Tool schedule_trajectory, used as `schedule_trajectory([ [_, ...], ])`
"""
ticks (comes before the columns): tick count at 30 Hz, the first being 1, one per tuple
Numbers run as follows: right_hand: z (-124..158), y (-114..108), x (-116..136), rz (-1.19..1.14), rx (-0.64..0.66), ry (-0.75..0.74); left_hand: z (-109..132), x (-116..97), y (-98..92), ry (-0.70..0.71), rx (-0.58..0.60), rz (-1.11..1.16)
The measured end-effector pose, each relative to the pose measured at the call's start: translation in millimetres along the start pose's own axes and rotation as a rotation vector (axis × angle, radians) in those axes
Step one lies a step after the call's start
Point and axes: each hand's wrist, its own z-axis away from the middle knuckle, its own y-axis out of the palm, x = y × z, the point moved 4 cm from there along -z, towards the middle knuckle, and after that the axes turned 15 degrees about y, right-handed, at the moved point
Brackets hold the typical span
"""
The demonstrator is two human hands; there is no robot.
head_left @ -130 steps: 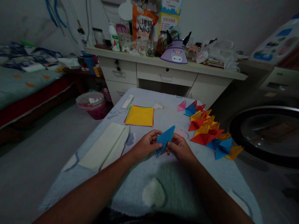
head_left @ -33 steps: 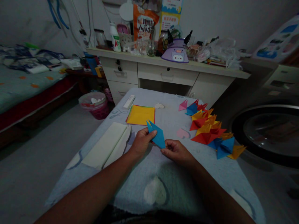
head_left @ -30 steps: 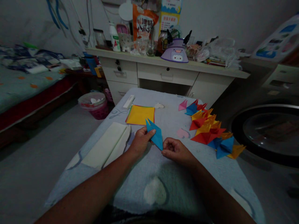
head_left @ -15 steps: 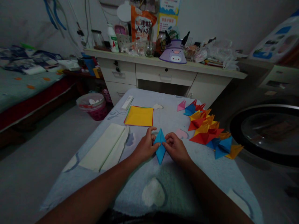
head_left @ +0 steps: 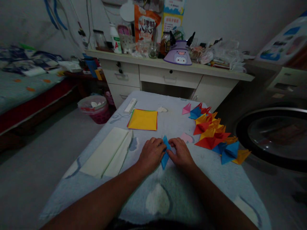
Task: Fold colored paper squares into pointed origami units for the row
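A blue folded origami paper (head_left: 164,160) stands out between my hands on the cloth-covered table, its narrow points facing away from and toward me. My left hand (head_left: 152,154) curls over its left side, fingers closed on the paper and covering part of it. On the other edge, the thumb and fingers of my right hand (head_left: 180,152) pinch the paper. Beyond my hands lies a stack of square coloured paper (head_left: 143,120), yellow on top. Several finished origami pieces (head_left: 212,135) in red, orange, blue and pink form a row at the right.
A folded pale cloth or paper (head_left: 105,151) lies at the left of the table (head_left: 134,201), with a white narrow box (head_left: 130,105) farther back. A crumpled white scrap (head_left: 162,109) sits near the stack. A waste bin (head_left: 94,108) stands on the floor at left; a washing machine at right.
My left hand has turned over and its fingers now cover the paper's left half. The blue paper looks narrower than before. My right hand stays almost in place.
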Motion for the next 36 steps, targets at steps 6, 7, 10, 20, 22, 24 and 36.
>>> schedule_trajectory([
  [6,1,-2,-1,0.098,0.049,-0.057,2,-5,8.0,0.122,0.033,0.047],
  [7,1,-1,0,0.121,0.056,-0.049,3,-5,9.4,0.115,0.024,0.075],
  [10,1,0,-1,0.168,0.069,-0.027,5,-5,13.2,0.087,0.010,0.147],
  [20,-1,1,-4,0.300,0.048,-0.029,4,-12,13.9,0.116,0.136,-0.070],
  [22,-2,0,-3,0.323,0.048,-0.022,4,-14,13.0,0.119,0.152,-0.088],
  [24,-3,-2,0,0.348,0.056,-0.017,3,-14,12.5,0.113,0.166,-0.095],
  [36,-13,-1,-13,0.205,0.081,0.110,5,-14,12.0,0.125,0.136,-0.124],
])
